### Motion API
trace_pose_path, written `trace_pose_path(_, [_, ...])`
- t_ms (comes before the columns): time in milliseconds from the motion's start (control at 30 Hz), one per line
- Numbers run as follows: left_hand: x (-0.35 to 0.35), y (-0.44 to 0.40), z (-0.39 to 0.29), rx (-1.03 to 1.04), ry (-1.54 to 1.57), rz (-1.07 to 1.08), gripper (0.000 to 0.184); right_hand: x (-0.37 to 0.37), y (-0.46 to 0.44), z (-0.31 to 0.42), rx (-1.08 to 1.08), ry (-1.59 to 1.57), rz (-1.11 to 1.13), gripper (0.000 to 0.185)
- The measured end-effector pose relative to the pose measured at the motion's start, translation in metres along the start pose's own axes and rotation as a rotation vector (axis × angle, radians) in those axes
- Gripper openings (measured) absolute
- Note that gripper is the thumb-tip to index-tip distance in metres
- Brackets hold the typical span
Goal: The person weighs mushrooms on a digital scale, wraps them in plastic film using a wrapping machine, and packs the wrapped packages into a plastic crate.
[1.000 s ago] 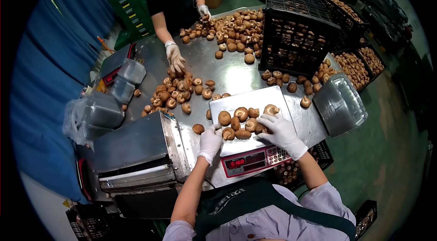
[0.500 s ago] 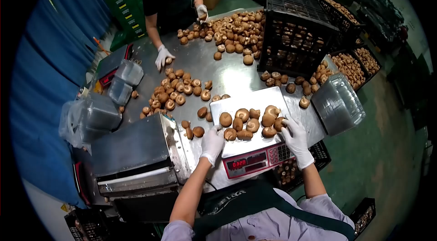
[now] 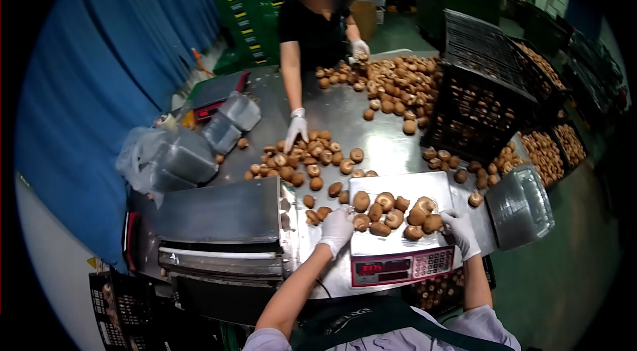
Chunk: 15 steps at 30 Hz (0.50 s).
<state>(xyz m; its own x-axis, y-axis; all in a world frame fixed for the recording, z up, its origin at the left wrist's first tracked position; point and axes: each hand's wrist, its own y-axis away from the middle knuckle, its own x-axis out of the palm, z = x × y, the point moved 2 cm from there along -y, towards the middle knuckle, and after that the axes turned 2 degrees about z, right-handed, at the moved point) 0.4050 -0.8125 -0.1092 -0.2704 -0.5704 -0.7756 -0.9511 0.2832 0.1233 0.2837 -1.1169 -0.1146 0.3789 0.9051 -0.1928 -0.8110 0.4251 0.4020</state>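
Note:
Brown mushrooms point(image 3: 394, 219) lie in a loose cluster on the square metal plate point(image 3: 371, 242) of a weighing scale with red lit digits. My left hand point(image 3: 337, 231), in a white glove, is at the plate's left edge, its fingers curled together; whatever may be inside them is hidden. Across the plate, my right hand point(image 3: 462, 231), gloved too, has its thumb and fingers apart by the right edge. Its fingertips are close beside the rightmost mushroom point(image 3: 432, 223). Several loose mushrooms point(image 3: 323, 212) rest on the metal table just left of the scale.
Opposite, a co-worker's gloved hand point(image 3: 296, 129) reaches into a mushroom pile point(image 3: 318, 155). A larger heap point(image 3: 401, 82) lies behind, by a black crate point(image 3: 479, 95). Clear plastic trays point(image 3: 519, 208) stand at right; a wrapping machine point(image 3: 219, 211) sits at left.
The view has tilted up, so everything sits lower and further right. My right fingertips have come away from the rightmost mushroom. The co-worker's hand has moved onto the nearer pile. The scale's digits differ.

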Motion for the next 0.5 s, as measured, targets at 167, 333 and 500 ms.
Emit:
trace_pose_path(167, [-0.019,-0.005,0.015,0.016,-0.006,0.006,0.020,0.026,0.000,0.007,-0.123,0.046,-0.086,0.014])
trace_pose_path(333, [-0.091,0.003,0.037,0.113,0.066,-0.047,0.019,0.071,0.031,0.064,-0.255,0.133,-0.104,0.014])
trace_pose_path(500, [-0.171,0.009,0.120,0.132,0.051,-0.186,0.020,0.184,0.063,0.128,-0.393,0.286,-0.019,0.023])
